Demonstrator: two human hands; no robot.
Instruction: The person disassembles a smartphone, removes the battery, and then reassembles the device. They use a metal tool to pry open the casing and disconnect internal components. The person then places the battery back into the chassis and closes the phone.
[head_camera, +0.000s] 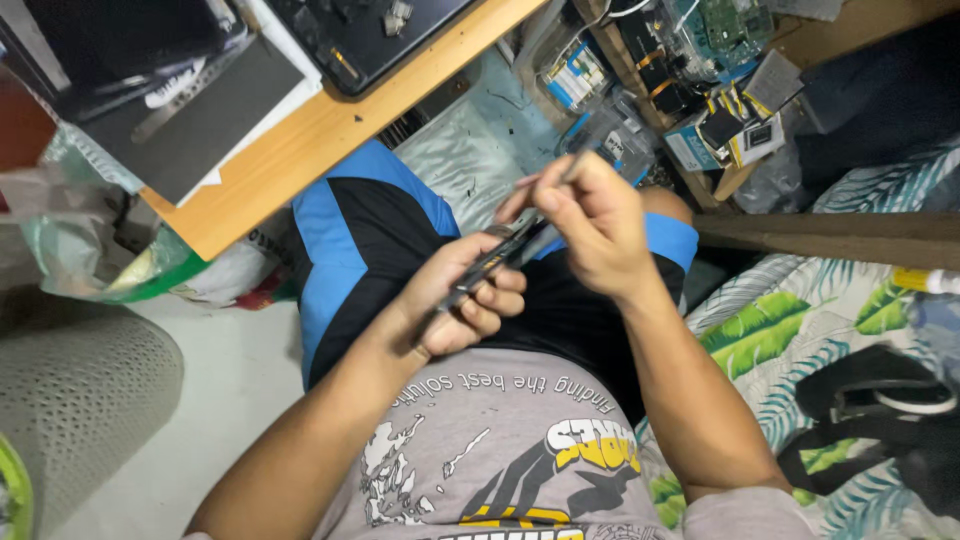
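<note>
My left hand (455, 298) is closed around a thin dark flat device (500, 255), held edge-on over my lap. My right hand (590, 222) pinches a thin tool (578, 158) and holds its lower end against the upper end of the device. The tool's tip is hidden behind my fingers. I am seated, in blue and black shorts (370, 240) and a grey printed shirt (500, 450).
A wooden desk (300, 140) with dark opened electronics (370, 30) lies at upper left. Shelves crammed with boxes and circuit boards (700, 70) stand at upper right. A leaf-print bedsheet (800, 330) with a black strap (880, 410) is on the right, and plastic bags (110, 250) on the left.
</note>
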